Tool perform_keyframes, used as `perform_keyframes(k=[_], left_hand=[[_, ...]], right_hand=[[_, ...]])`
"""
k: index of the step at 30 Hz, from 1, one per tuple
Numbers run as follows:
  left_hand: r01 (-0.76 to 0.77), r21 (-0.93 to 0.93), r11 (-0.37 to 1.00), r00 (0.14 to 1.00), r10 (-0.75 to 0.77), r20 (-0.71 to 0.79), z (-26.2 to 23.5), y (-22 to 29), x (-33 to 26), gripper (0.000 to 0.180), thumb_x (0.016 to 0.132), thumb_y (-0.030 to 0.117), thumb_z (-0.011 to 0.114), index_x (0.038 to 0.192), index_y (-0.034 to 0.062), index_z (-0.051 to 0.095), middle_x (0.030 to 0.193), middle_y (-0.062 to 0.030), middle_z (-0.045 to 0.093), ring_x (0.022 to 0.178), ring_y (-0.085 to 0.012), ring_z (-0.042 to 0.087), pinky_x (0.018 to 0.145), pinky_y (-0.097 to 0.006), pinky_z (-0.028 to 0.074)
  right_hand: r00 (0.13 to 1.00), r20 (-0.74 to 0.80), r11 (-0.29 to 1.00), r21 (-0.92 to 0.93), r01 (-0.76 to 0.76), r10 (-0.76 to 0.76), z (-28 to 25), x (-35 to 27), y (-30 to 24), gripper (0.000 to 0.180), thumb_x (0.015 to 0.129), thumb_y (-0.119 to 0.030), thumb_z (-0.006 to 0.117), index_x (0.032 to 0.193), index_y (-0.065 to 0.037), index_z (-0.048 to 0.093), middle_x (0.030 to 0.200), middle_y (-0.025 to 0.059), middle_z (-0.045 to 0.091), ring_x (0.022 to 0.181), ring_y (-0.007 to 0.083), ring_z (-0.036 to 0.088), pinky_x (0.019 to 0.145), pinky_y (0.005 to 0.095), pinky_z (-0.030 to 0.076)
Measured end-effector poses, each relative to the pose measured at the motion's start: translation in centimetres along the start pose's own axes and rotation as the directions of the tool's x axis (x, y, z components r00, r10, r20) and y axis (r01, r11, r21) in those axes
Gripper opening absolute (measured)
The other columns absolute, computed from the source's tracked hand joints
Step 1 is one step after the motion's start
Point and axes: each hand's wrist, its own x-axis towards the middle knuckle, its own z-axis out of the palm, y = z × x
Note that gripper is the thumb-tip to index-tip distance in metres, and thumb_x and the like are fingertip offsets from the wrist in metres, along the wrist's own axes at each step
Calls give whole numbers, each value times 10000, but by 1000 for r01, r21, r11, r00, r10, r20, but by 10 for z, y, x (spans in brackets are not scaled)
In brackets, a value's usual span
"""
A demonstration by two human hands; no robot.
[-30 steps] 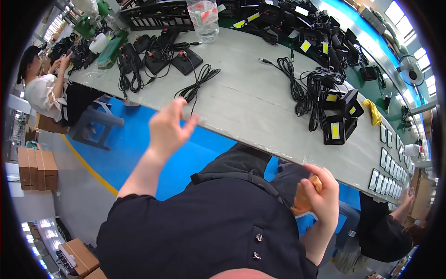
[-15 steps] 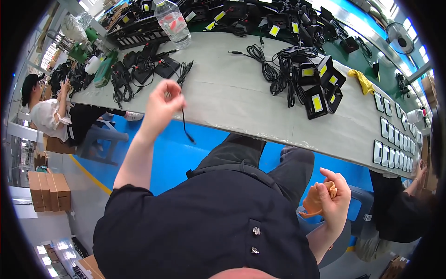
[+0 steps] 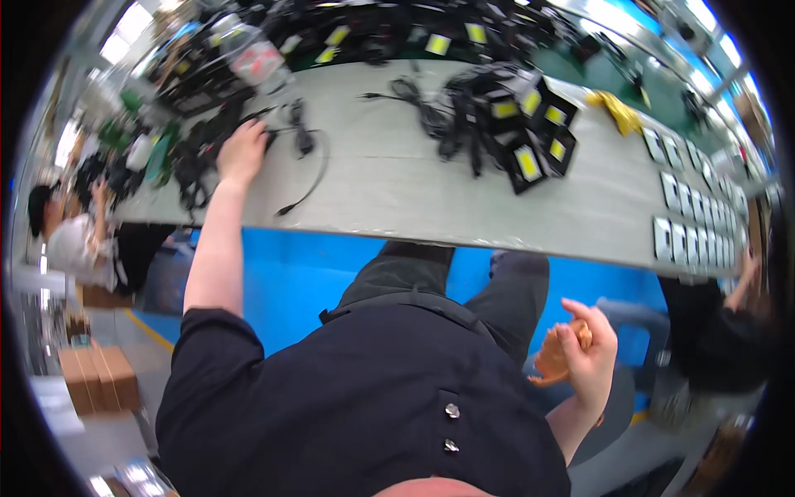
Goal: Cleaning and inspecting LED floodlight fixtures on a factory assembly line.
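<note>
**My left hand on the black cords, my right hand holding something orange**

The long grey desk [image 3: 397, 190] runs from left to right in front of me. Under it the floor [image 3: 281, 273] is bright blue. My dark shirt [image 3: 348, 406] fills the near part of the view, and my knees [image 3: 464, 273] go under the desk's near edge.

On the far middle of the desk sits a big heap of black box lamps [image 3: 530, 132] with yellow squares on them, mixed up with black wires. To the right is a row of small flat square panels [image 3: 687, 215], laid side by side along the desk's right end. A yellow cloth thing [image 3: 617, 112] lies far right, near the lamps.

On the far left of the desk is a pile of black cords [image 3: 199, 149]. My left hand [image 3: 242, 153] is stretched out far and rests on top of this pile. Its fingers are curled down over the cords, but I cannot tell if they grip one. One loose black cord [image 3: 308, 178] curves just to the right of that hand and ends near the desk's near edge.

My right hand [image 3: 590, 352] is low and near, off the desk, on my right side. Its fingers are closed around a small orange thing [image 3: 553, 360].

A person in white [image 3: 70, 244] sits far left.
</note>
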Motion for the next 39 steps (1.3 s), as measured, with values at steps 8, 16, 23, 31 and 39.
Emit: perform_keyframes(k=[8,16,23,31,39], left_hand=[[-326,-61,943,885,282,-370,-66,110,13,411,848,179,654,1240,99,563,1260,-105,557,1178,-302,519,987,-406,410],[-545,-445,711,825,550,-132,-68,354,-22,907,700,395,774,1406,48,323,1282,-192,513,1214,-315,493,991,-414,422],[-307,-827,472,905,414,-100,-61,361,-10,978,623,263,830,1403,90,265,1264,-209,504,1151,-345,536,965,-421,442],[-337,-714,614,860,509,33,-96,297,7,827,619,124,790,1353,80,414,1269,-135,529,1206,-288,513,1021,-361,405],[-433,-767,473,821,558,-120,-90,274,-37,819,603,47,763,1349,96,429,1335,-117,463,1225,-303,493,1021,-373,421]], right_hand=[[990,-140,997,78,-16,27,-7,17,5,292,779,-69,707,1063,-21,661,792,75,576,732,174,549,671,279,441],[989,-137,998,53,-40,47,-10,15,12,312,769,-92,739,1061,-11,663,860,68,602,782,150,563,717,259,453],[973,-188,989,76,-125,137,-21,5,35,314,749,-72,748,1047,-19,664,867,73,610,797,163,586,709,270,467],[972,-201,965,254,-65,119,-16,25,38,324,760,-32,717,1075,-19,647,890,65,587,796,139,570,715,262,464],[951,-72,924,-269,272,-301,27,118,-1,847,676,-252,801,1406,-118,392,1225,179,494,985,347,602,864,412,485]])
